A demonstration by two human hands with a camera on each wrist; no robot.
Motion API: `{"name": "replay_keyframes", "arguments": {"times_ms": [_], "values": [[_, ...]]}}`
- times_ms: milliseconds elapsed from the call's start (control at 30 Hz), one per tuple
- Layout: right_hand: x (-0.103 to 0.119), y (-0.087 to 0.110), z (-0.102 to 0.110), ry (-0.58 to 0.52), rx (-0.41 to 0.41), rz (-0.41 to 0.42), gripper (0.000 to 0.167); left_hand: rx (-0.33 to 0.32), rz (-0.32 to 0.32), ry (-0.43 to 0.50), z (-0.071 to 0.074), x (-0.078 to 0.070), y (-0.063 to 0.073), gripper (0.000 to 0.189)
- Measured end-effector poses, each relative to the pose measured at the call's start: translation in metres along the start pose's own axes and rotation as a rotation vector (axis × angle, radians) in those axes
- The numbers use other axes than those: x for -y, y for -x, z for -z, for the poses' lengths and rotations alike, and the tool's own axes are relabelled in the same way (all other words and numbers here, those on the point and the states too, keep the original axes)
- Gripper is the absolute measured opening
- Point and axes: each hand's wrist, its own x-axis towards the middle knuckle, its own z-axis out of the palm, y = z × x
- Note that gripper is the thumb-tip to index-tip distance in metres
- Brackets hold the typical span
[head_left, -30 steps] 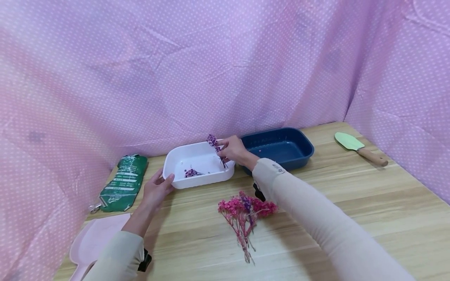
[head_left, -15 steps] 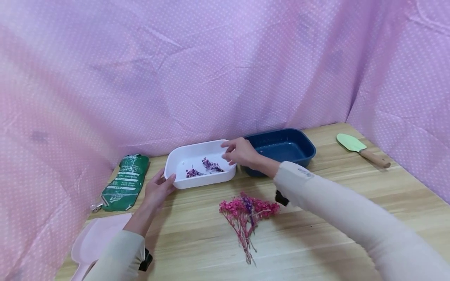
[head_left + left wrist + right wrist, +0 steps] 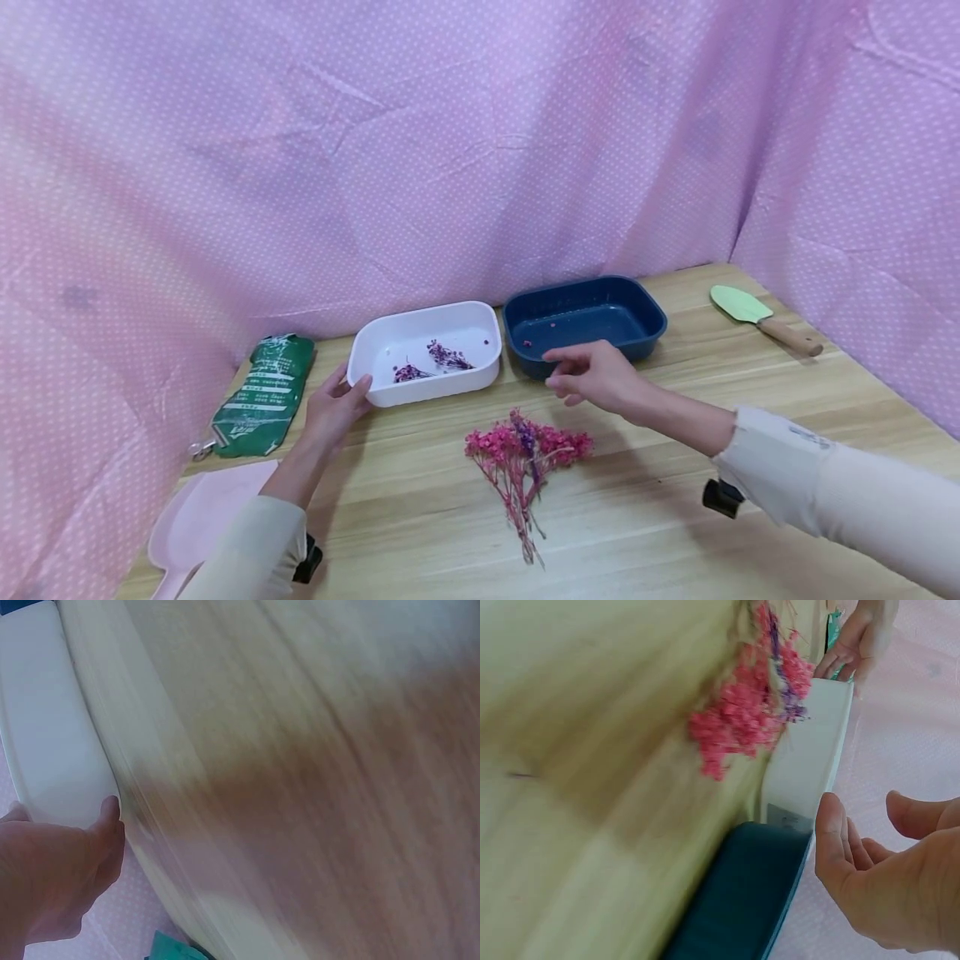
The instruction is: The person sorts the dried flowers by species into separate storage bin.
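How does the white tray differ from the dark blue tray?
The white tray contains two purple sprigs; the dark blue tray shows only small pinkish bits. The left grip holds the white tray, while the dark blue tray is unheld. Both have rounded corners and open tops.

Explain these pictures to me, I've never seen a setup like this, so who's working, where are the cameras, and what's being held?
There is no robot here, just a person's two bare hands. The wide picture comes from a camera on the head; the other two come from cameras on each wrist. The left hand holds the corner of a white tray with two purple sprigs inside. The right hand holds nothing, in front of a dark blue tray. On the wooden table also lie a bunch of pink flowers, a green trowel, a green packet and a pale pink scoop-like item, partly hidden.
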Motion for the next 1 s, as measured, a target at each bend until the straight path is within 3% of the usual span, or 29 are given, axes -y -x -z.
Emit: {"name": "replay_keyframes", "arguments": {"times_ms": [333, 800, 1000], "values": [[-0.009, 0.023, 0.001, -0.036, -0.001, -0.071, 0.041, 0.01, 0.002, -0.023, 0.001, -0.001, 0.0, 0.07], [-0.011, 0.028, -0.026, 0.062, -0.038, -0.088, 0.041, 0.011, 0.004, -0.021, 0.001, -0.001, 0.001, 0.069], [-0.011, 0.027, -0.047, -0.003, 0.013, -0.119, 0.047, 0.018, 0.012, -0.011, 0.002, -0.002, 0.0, 0.071]]}}
